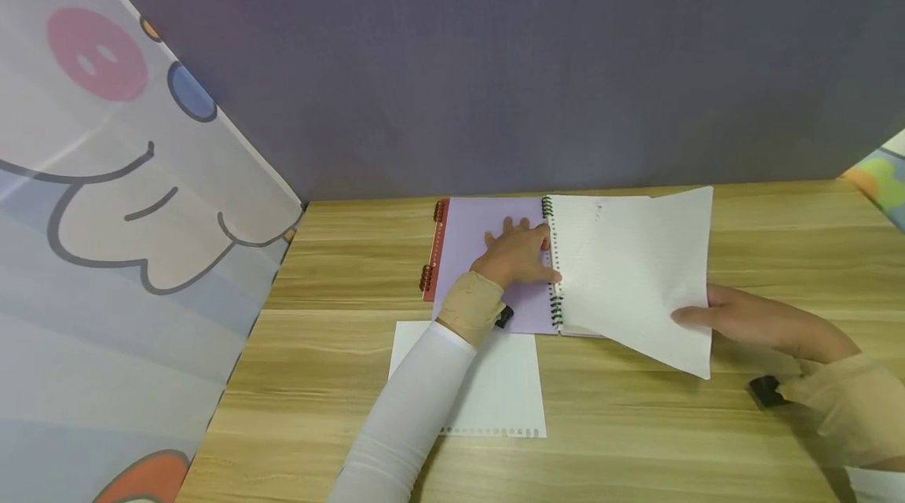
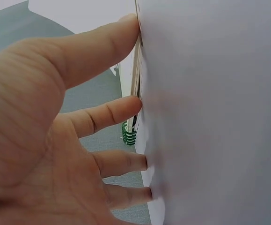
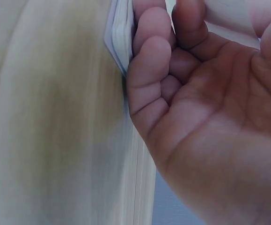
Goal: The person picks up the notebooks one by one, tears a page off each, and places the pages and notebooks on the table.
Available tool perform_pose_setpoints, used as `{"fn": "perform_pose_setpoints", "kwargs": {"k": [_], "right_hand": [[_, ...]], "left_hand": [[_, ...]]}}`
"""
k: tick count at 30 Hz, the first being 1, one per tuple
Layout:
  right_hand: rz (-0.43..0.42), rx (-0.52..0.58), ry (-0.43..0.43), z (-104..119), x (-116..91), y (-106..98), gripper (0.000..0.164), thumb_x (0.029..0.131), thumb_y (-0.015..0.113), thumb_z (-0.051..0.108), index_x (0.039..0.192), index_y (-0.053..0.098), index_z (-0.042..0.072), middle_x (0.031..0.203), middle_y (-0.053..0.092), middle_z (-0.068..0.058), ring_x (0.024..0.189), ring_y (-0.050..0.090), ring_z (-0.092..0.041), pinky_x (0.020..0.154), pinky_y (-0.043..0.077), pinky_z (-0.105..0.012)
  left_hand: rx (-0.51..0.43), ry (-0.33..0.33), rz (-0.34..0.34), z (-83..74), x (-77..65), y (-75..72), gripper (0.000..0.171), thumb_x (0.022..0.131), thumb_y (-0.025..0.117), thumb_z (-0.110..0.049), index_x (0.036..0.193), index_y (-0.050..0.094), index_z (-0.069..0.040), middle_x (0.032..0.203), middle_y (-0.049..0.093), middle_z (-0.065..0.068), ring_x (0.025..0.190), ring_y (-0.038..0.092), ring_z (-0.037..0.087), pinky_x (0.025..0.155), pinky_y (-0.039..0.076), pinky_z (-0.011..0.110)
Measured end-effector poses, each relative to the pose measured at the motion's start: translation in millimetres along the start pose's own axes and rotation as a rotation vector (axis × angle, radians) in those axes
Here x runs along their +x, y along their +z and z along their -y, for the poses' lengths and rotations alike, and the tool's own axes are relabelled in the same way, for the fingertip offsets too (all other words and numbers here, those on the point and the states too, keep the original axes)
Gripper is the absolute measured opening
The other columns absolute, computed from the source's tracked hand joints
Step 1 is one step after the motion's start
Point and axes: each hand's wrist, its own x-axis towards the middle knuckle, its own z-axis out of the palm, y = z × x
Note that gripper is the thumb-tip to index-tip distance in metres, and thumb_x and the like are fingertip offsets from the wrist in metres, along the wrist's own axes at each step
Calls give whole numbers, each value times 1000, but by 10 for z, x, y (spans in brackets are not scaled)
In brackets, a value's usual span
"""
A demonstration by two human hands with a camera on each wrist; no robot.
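Observation:
A spiral notebook lies open on the wooden table (image 1: 339, 267), its lilac cover (image 1: 467, 236) to the left of a green wire coil (image 1: 554, 267). My left hand (image 1: 519, 244) rests flat on the lilac cover beside the coil, fingers straight. In the left wrist view those fingers (image 2: 121, 108) touch the edge of the pages by the green coil (image 2: 129, 136). My right hand (image 1: 707, 314) pinches the lower right corner of a white lined page (image 1: 636, 275), which is lifted and bowed above the notebook. The right wrist view shows my right hand (image 3: 172, 61) with its fingers curled against the paper stack (image 3: 119, 37).
A loose white sheet (image 1: 505, 401) with a torn perforated edge lies nearer me, partly under my left forearm. A red-edged binder (image 1: 438, 251) shows under the notebook's left side. A grey backdrop stands behind; a cartoon-printed panel (image 1: 106, 212) closes the left side.

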Motion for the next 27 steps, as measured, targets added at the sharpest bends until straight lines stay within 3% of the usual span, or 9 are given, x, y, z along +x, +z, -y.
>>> {"fn": "perform_pose_setpoints", "kwargs": {"k": [19, 27], "right_hand": [[94, 108, -51, -27, 33, -22, 42, 98, 38, 18, 136, 28, 2, 130, 43, -20, 110, 50, -17, 85, 40, -35], [60, 85, -29, -24, 20, -12, 41, 96, 42, 18, 132, 31, 1, 126, 45, -20, 107, 51, -17, 84, 40, -35]], "left_hand": [[6, -10, -13, -12, 10, -10, 51, 64, 73, -58, 100, 49, -30, 127, 45, 3, 132, 23, 37, 93, 19, 63], [3, -11, -17, -7, 22, 1, 51, 63, 73, -58, 99, 49, -31, 123, 46, 2, 131, 24, 38, 93, 19, 63]]}}
